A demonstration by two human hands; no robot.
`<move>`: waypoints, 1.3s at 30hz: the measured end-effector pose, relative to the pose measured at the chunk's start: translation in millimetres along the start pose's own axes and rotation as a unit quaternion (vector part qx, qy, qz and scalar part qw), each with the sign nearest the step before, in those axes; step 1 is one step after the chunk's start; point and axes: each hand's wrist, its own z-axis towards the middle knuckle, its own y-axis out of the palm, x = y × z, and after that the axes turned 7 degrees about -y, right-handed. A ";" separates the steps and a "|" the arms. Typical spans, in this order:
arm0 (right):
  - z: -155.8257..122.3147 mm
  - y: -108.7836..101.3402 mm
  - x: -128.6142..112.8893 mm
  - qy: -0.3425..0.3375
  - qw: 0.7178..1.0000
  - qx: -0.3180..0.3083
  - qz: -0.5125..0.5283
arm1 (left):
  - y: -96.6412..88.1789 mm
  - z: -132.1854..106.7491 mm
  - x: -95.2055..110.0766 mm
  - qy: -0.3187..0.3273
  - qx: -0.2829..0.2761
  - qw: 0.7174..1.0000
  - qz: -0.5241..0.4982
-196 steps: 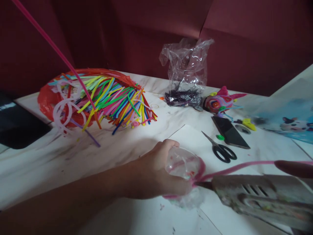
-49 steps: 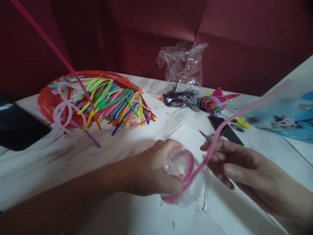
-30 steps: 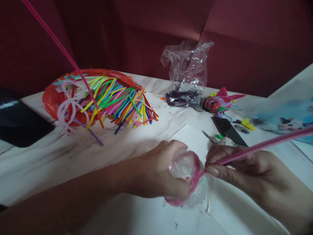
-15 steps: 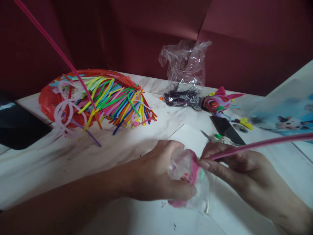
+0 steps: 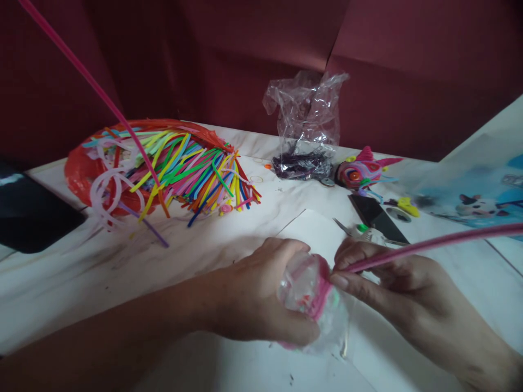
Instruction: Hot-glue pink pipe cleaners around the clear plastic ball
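Note:
My left hand (image 5: 265, 299) is wrapped round a clear, rounded plastic piece (image 5: 296, 277) that looks like part of a bottle. A pink pipe cleaner (image 5: 408, 249) runs round this piece as a band, and its free length stretches off to the right edge. Between thumb and forefinger, my right hand (image 5: 368, 272) pinches the pipe cleaner close against the plastic. Green and red spots show through the clear wall. My left palm and fingers hide the far side of the piece.
A red bag (image 5: 81, 174) of many-coloured pipe cleaners (image 5: 196, 169) lies at left, with one pink pipe cleaner (image 5: 90, 79) rising out. Behind are a clear bag (image 5: 308, 125) and a pink fuzzy figure (image 5: 359, 171). Pointed scissors (image 5: 341, 226) and a black slab (image 5: 376, 218) lie near my right hand.
My left thumb has slid slightly down and left, showing more of the pink band. The plastic piece has tipped a little. My right hand keeps its pinch on the pipe cleaner.

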 end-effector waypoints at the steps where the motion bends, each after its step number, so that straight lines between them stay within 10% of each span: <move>1: -0.1 0.1 -0.5 -0.002 1.000 -0.001 0.001 | -0.7 -0.3 0.6 0.006 -0.007 1.000 0.010; 39: 1.1 0.5 1.2 0.081 0.996 -0.014 0.042 | -0.7 3.1 -7.6 0.057 -0.021 0.997 0.039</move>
